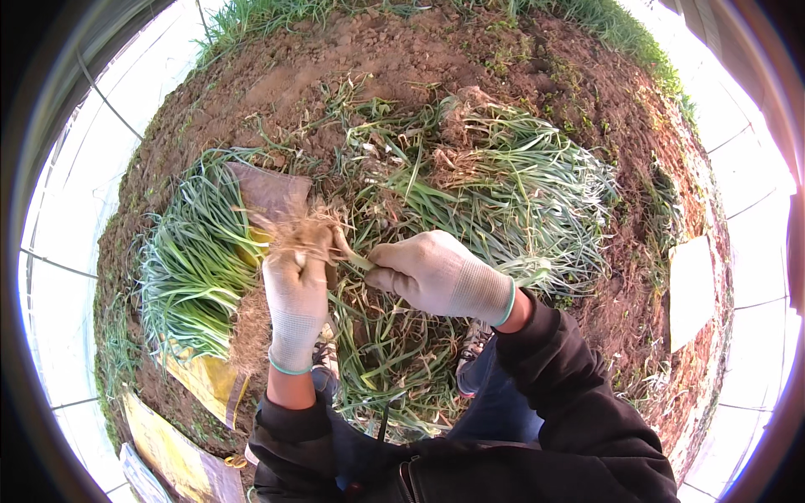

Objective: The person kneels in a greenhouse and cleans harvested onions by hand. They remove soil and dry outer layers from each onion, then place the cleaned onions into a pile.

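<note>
My left hand (295, 293), in a pale knit glove with a green cuff edge, is closed around a small bunch of green onions at their brown, stringy roots (302, 233). The roots are blurred. Just to its right, my right hand (436, 272), gloved alike, pinches a pale stalk or leaf (355, 258) that sticks out from the bunch. Left of my left hand lies a tidy pile of green onions (193, 260), roots toward me. A larger heap of green onions (537, 201) rests beyond my right hand, its roots at the left end.
Stripped leaves (386, 360) litter the ground between my shoes. Yellow sacking (201, 377) lies under the left pile, and another flat yellow sack (180, 457) is at lower left. Brown soil (293, 71) stretches beyond. A pale flat sheet (690, 293) lies far right.
</note>
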A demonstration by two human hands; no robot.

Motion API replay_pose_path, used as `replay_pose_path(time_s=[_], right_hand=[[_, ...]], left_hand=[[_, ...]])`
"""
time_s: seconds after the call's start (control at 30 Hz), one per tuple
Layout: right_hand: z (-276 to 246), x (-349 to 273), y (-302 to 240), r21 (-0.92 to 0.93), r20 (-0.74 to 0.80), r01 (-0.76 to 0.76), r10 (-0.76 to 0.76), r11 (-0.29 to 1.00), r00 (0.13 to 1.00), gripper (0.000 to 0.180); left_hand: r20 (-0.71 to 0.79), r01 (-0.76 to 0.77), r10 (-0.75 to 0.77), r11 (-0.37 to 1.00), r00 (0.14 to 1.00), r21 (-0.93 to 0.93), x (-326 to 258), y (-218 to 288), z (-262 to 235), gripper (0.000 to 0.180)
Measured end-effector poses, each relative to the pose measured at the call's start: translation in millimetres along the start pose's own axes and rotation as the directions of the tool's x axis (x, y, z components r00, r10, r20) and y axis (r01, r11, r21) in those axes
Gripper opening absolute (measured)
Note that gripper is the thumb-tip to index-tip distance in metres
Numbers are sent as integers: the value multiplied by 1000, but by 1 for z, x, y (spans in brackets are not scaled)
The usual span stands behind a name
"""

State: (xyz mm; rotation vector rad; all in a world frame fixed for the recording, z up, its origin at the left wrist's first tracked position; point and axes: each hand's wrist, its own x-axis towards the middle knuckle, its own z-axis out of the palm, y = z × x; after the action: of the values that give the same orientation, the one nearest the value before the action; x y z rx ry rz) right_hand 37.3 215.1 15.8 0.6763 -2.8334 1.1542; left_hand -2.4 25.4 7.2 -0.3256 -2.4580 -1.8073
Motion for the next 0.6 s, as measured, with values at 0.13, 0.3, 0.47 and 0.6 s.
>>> replay_pose_path(time_s=[0.13, 0.3, 0.47, 0.6], right_hand=[[1, 1, 2, 73, -29, -21, 23, 997, 999, 21], [-6, 2, -5, 90, 103, -127, 118, 988, 988, 27], [-9, -1, 5, 205, 66, -147, 137, 968, 988, 27], [-4, -1, 3, 107, -67, -134, 142, 985, 988, 23]], left_hand=[[102, 164, -149, 973, 984, -163, 1, 6, -1, 24], [179, 237, -217, 966, 960, -104, -1, 8, -1, 22], [-15, 211, -246, 860, 969, -465, 6, -12, -10, 33], [15, 217, -222, 934, 975, -282, 5, -5, -2, 37]])
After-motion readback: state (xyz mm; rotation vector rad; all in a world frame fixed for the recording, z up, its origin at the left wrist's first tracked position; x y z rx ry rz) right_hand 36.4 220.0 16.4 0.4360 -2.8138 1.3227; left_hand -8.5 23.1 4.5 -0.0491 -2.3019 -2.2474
